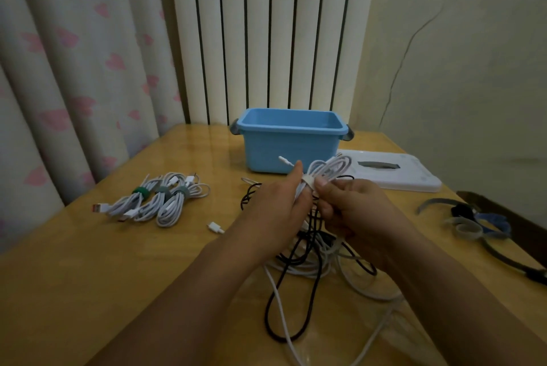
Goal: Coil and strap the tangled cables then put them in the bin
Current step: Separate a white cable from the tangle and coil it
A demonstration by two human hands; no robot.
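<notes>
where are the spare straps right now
In the head view the spare straps lie at the table's right edge, right of the white lid and the hands.

A single head-worn wide-angle view looks forward and down from above the near edge of the tabletop (pixel 88 276). Both forearms enter from the bottom, and the left hand (pixel 275 208) and right hand (pixel 355 211) sit close at mid-frame. The blue bin (pixel 291 140) stands farther off, curtain (pixel 74 69) and radiator (pixel 266 34) behind
</notes>
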